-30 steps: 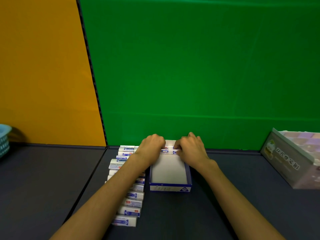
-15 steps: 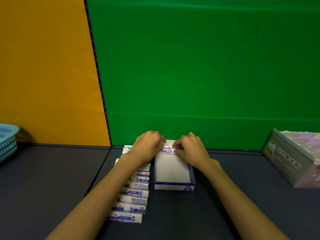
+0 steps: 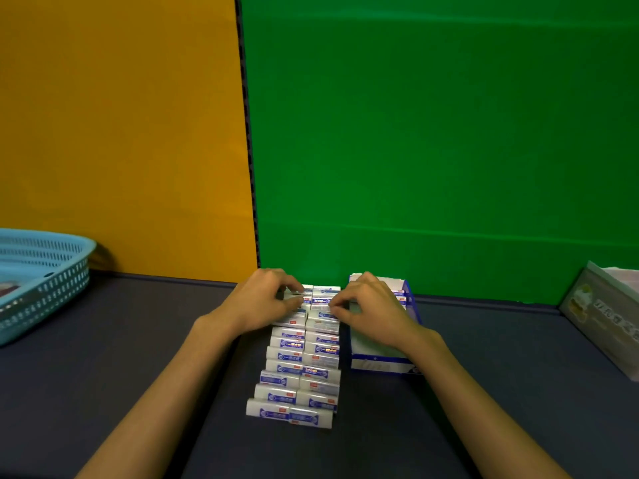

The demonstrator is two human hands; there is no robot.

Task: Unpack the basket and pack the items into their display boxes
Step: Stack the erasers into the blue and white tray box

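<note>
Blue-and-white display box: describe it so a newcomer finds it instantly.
Start at the dark table below the green backdrop. Mid-table lie two columns of small white packets; immediately right of them stands the blue-and-white display box, partly under the right hand. It is the only blue-trimmed open box; the other box, the pale box at the far right edge, is greyish.

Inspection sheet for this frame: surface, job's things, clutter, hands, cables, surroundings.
Surface: dark table.
Job's things: small boxes in two overlapping rows on the table; blue display box right of them, a few packed at its far end; blue basket far left.
Clutter: pale carton at right edge.
Hands: left hand and right hand pinch boxes at the rows' far end.
Cables: nothing seen.
Surroundings: orange and green backdrop.
</note>
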